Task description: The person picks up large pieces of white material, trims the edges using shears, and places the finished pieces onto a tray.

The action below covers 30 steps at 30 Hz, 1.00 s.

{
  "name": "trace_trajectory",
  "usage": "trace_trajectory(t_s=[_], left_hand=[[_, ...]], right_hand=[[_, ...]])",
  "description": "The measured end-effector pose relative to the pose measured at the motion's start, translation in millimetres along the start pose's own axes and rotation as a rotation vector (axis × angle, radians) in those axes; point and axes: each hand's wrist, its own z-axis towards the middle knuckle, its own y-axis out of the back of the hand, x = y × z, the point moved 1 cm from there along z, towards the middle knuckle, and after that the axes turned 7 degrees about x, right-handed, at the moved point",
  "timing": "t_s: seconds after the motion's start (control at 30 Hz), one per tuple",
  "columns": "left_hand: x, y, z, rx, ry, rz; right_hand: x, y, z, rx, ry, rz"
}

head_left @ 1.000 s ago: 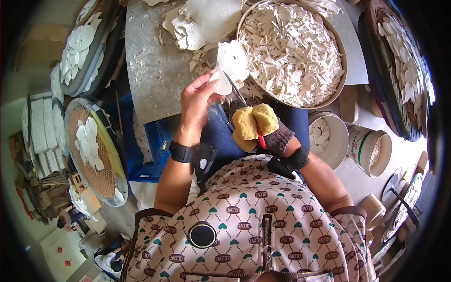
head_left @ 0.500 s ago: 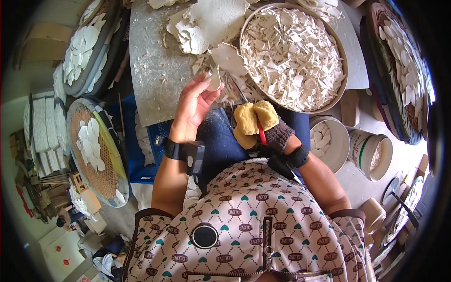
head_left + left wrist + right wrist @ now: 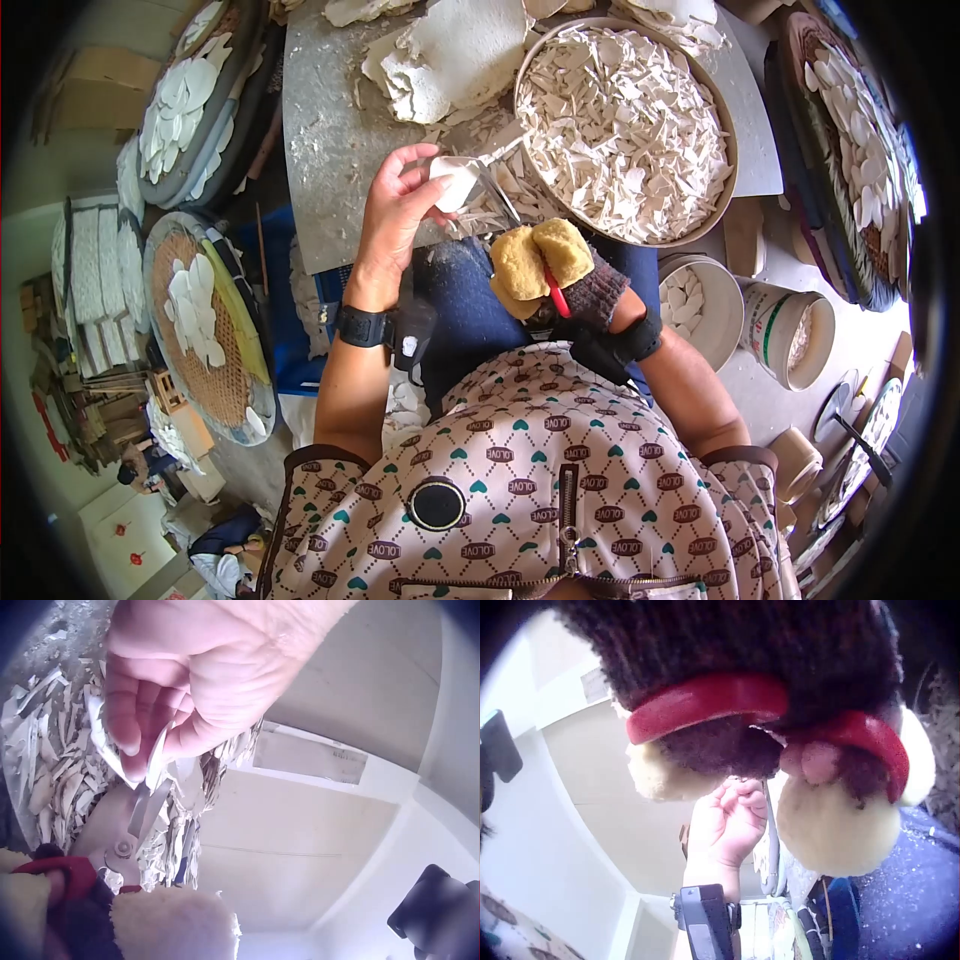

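My left hand pinches a thin, stiff white piece between thumb and fingers over the near edge of the metal sheet. A narrow offcut sticks out beyond it toward the basin. In my right hand, which wears a dark knitted glove, are scissors with red handles. Their blades point at the white piece, tips right at its edge in the left wrist view. Yellow foam pads cover the right fingers and hide most of the grip.
A round basin full of white scraps stands right of the work. Large crumpled white sheets lie on the metal sheet. Buckets stand at the right. Round woven trays of white ovals flank both sides. A blue crate is at the left.
The left hand has shifted left and turned the white piece. The wide flap beyond the blades has given way to a narrow strip. The right hand stays nearly in place with the scissors.
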Motion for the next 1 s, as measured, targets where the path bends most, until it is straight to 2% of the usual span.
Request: trace_trajectory(t_s=[0.07, 0.13, 0.17, 0.27, 0.4, 0.53, 0.57, 0.67, 0.77, 0.87, 0.97, 1.0], left_hand=[[15, 6, 4, -0.113, -0.08, -0.029], [20, 7, 8, -0.204, -0.15, -0.09], [18, 3, 8, -0.239, -0.178, -0.137], [13, -1, 7, -0.27, -0.236, -0.204], [15, 4, 3, -0.264, -0.224, -0.229], [21, -8, -2, -0.25, -0.219, -0.24], [23, -10, -4, -0.234, -0.205, -0.194], [30, -18, -9, -0.193, -0.169, -0.151], [33, -25, -17, -0.161, -0.142, -0.122], [37, -24, -21, -0.159, -0.109, -0.124], [41, -21, -22, -0.146, -0.073, -0.103], [43, -19, -23, -0.149, -0.064, -0.1]], right_hand=[[9, 1, 6, 0.009, -0.118, 0.228], [31, 1, 8, -0.003, -0.25, 0.616], [27, 1, 4, 0.033, -0.278, 0.601], [16, 0, -3, -0.002, -0.012, -0.003], [11, -6, -9, 0.028, -0.143, 0.362], [14, -15, -11, 0.077, -0.166, 0.419], [7, -18, -12, 0.076, -0.282, 0.825], [5, -21, -10, 0.064, -0.303, 0.827], [23, -12, -7, 0.122, -0.297, 0.308], [10, -22, -13, 0.059, -0.316, 0.854], [3, -28, -19, 0.032, -0.276, 0.758], [3, -27, -20, 0.064, -0.291, 0.643]])
